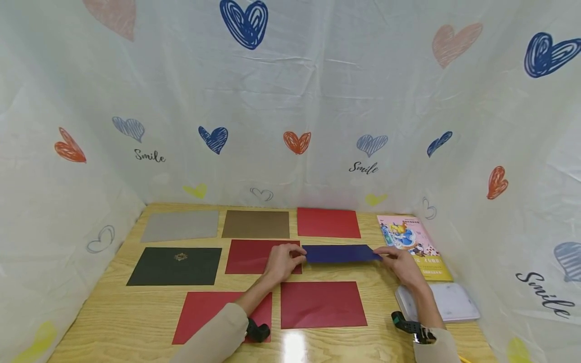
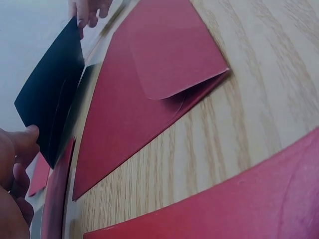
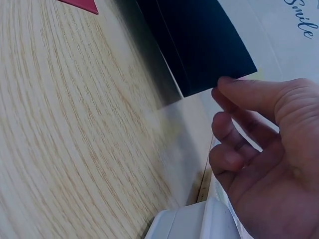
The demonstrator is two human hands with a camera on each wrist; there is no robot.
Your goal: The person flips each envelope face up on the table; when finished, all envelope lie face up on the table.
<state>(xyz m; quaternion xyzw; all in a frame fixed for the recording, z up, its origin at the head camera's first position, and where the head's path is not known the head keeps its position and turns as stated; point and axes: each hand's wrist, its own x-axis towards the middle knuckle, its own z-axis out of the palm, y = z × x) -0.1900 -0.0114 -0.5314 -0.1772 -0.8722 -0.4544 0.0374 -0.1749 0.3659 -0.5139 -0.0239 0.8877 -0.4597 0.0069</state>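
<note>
I find a strip of bare bench [image 1: 380, 300] passable between the lower right red envelope [image 1: 324, 305] and the white case [image 1: 458, 302]. The right forearm [image 1: 428, 305] obstructs access to the case from above. The blue envelope [image 1: 338, 253], spanning from left hand [image 1: 281, 262] to right hand [image 1: 401, 264], bars the middle. The left forearm [image 1: 255, 296] crosses the lower left red envelope [image 1: 204, 312]. I record the curtain [image 1: 327, 101] closing the rear and both sides.

gold emblem [image 1: 181, 256] at head view's left was too small to decipher, red envelope [image 1: 199, 310] below lay partly behind a sleeve [image 1: 215, 330], left wrist view's edge cropped the left hand [image 2: 10, 174]
</note>
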